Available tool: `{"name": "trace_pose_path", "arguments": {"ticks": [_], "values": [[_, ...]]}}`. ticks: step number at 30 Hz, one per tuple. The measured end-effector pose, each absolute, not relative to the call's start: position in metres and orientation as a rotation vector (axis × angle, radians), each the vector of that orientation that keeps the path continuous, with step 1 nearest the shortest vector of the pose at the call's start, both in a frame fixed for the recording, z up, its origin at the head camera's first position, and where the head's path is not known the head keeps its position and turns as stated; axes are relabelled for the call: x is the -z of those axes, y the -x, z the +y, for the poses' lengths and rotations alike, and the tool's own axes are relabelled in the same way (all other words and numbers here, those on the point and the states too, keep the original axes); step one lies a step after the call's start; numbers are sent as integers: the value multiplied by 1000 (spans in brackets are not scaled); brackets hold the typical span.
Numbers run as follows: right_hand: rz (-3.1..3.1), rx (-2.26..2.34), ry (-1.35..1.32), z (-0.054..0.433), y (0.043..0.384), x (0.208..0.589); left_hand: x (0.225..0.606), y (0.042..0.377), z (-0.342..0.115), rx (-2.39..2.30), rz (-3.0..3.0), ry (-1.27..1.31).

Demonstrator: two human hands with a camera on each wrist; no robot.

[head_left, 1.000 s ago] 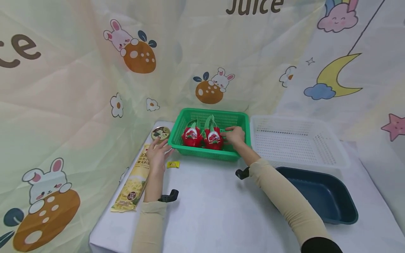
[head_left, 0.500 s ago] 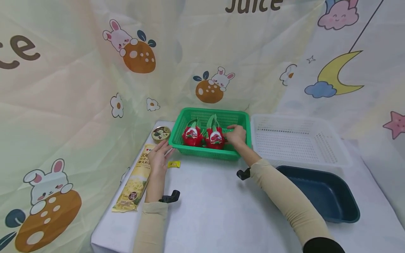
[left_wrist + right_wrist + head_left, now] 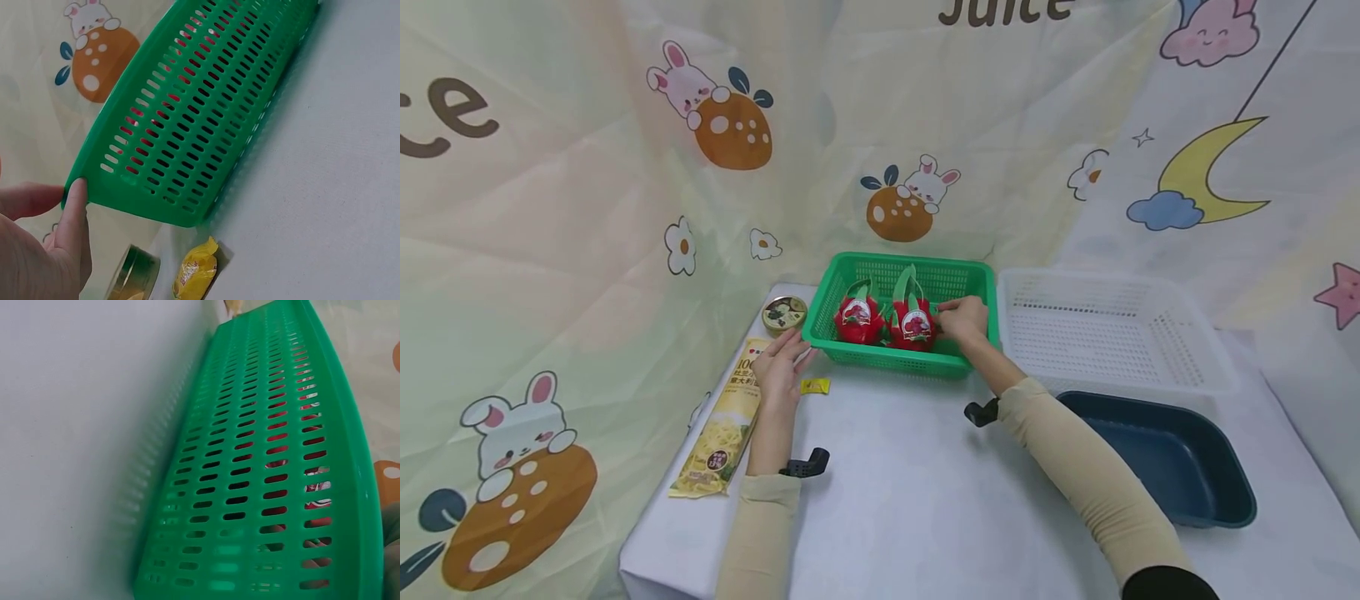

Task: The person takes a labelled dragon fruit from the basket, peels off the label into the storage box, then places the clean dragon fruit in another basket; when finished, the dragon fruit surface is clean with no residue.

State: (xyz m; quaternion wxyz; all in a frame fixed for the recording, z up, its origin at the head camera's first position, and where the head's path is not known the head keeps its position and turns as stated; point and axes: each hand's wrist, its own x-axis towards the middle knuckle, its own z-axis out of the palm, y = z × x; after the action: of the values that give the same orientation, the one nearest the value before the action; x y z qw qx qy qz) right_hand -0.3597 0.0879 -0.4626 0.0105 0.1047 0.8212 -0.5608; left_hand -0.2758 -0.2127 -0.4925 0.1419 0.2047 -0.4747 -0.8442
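Observation:
Two red dragon fruits with green tops and round labels stand side by side in a green basket [image 3: 887, 360]: a left dragon fruit [image 3: 858, 320] and a right dragon fruit [image 3: 914, 325]. My right hand [image 3: 964, 318] reaches into the basket and grips the right one at its right side; the fingertips are partly hidden behind it. At the basket's left front corner my left hand [image 3: 47, 250] pinches the rim between thumb and finger. Through the slots of the basket wall [image 3: 250, 456] in the right wrist view, only bits of red show.
Left of the basket are a round tin [image 3: 784, 314], a long yellow pasta bag [image 3: 724, 437] and a small yellow wrapped candy [image 3: 816, 386]. To the right stand a white basket [image 3: 1097, 379] and a dark blue tub [image 3: 1213, 500]. A printed cloth hangs behind the table.
The right hand's fingers have closed in on the right dragon fruit, which has shifted slightly right. The left hand's fingers have drawn in at the basket corner.

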Motion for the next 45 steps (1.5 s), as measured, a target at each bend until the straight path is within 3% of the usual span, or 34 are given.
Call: {"name": "trace_pose_path", "arguments": {"ticks": [20,45], "values": [[2378,1994,-350,114,354,443,496,277,-209,2430,-1384,-615],[2119,2173,-259,122,323,403,495,276,-208,2434,-1350,-605]]}}
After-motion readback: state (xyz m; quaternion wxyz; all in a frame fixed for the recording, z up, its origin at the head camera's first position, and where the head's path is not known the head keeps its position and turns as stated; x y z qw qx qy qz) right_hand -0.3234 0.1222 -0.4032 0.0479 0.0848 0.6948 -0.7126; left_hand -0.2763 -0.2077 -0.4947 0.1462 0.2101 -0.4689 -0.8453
